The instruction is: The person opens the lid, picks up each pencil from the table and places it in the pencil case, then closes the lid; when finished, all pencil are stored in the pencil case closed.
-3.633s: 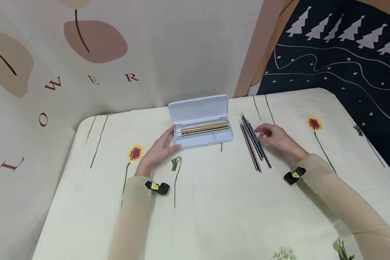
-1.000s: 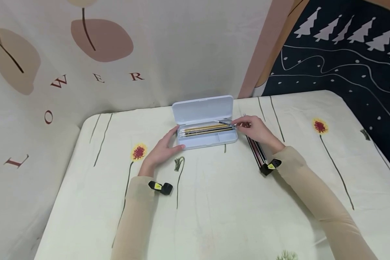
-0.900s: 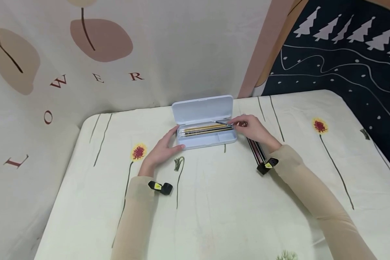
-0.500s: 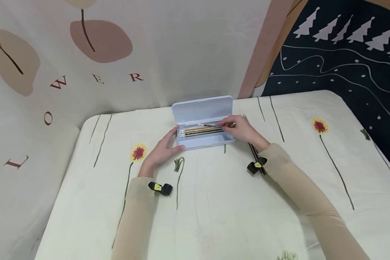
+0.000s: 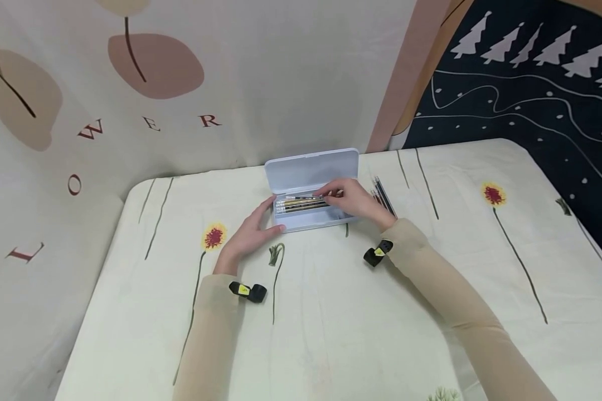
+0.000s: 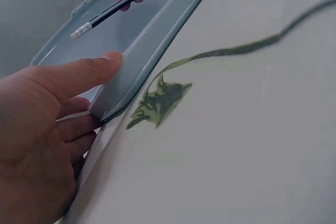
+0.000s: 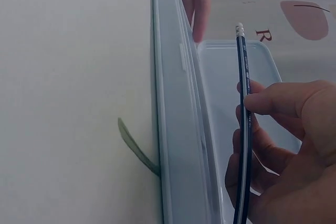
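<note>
A light blue pencil case (image 5: 308, 224) stands with its lid raised at the back of the table. My left hand (image 5: 246, 238) grips the case's left end, with the thumb (image 6: 102, 68) on its front rim and the fingers lower at the end wall. Over the case, my right hand (image 5: 355, 199) pinches a dark blue striped pencil (image 7: 242, 77) with a white eraser, between thumb and fingers. Several yellow and black pencils (image 5: 293, 208) lie side by side in the rear compartment, their right ends hidden by the right hand.
Several dark pencils (image 5: 384, 194) lie right of the case, partly covered by the right forearm. A flower-print cloth (image 5: 321, 312) covers the table. Close behind the case hangs a pale printed curtain (image 5: 291, 83); dark fabric with white trees (image 5: 516, 120) hangs at the right.
My right hand has carried the pencil leftward from the loose pile to over the case, and the pencil now lies closer in line with those inside. The left hand stays at the case's end.
</note>
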`<state>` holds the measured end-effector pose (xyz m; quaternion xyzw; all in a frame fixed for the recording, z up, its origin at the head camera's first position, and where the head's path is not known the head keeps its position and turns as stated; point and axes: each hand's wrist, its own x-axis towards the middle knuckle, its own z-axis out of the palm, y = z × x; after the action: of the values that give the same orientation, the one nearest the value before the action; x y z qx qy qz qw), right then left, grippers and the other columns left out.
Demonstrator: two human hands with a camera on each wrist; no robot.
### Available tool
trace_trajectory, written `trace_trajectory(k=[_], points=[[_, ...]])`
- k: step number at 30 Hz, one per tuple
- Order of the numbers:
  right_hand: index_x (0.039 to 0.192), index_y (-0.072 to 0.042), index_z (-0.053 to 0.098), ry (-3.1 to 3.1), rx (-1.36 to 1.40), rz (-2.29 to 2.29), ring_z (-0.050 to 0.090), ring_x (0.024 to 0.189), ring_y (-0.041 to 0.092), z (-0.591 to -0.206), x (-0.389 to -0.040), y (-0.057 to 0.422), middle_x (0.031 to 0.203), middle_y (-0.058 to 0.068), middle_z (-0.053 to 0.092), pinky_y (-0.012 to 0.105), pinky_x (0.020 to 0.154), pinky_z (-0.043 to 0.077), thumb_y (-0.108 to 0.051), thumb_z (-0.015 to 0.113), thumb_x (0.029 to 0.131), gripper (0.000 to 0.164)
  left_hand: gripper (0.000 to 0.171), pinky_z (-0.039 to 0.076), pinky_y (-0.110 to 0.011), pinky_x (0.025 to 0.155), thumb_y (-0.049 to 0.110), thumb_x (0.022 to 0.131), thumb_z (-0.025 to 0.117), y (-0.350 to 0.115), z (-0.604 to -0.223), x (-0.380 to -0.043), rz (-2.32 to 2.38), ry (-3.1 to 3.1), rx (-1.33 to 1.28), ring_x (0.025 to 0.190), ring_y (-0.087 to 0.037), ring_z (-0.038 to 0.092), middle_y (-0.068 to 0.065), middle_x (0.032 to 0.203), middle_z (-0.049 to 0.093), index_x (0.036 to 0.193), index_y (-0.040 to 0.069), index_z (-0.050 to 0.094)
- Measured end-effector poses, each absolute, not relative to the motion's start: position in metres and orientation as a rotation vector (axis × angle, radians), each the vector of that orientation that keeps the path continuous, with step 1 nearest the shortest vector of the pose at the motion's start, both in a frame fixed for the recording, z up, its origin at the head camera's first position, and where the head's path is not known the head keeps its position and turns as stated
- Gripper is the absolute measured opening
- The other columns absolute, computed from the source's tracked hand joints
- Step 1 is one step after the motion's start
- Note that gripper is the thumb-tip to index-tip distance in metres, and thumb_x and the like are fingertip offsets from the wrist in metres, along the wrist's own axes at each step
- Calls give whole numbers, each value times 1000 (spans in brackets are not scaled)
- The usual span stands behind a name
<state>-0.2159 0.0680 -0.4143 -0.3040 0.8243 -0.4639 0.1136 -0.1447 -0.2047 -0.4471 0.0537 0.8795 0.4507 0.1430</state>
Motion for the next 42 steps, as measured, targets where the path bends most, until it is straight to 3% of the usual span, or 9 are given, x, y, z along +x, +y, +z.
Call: trace_trajectory(k=[11,22,30,42], points=[[105,-1,74,2446,-990,-1263,54,81,19,-421,-214,57,99,11,69,28,71,45,5,60,89,22,82,10,-49,116,30,91,67,-204,-444,-144,1307,2541,175,145,-30,11,-9,159,18,156,18,19],[105,2,73,2426,-1000,-1189,61,97,25,-427,-216,45,105,13,69,35,84,50,6,59,89,22,82,11,-48,116,31,91,67,-204,-444,-143,1312,2534,162,145,-29,12,-8,159,18,156,20,19],[103,0,73,2453,-910,-1172,59,89,21,-429,-214,41,103,11,69,32,79,48,4,60,89,20,82,12,-48,116,33,91,67,-204,-447,-142,1313,2538,170,145,-29,13,-8,159,19,156,22,19],[103,5,71,2436,-872,-1325,60,92,24,-423,-211,58,104,15,69,31,81,48,5,59,88,19,84,13,-51,115,35,89,68,-205,-448,-143,1326,2562,195,144,-33,14,-13,158,20,156,17,20]])
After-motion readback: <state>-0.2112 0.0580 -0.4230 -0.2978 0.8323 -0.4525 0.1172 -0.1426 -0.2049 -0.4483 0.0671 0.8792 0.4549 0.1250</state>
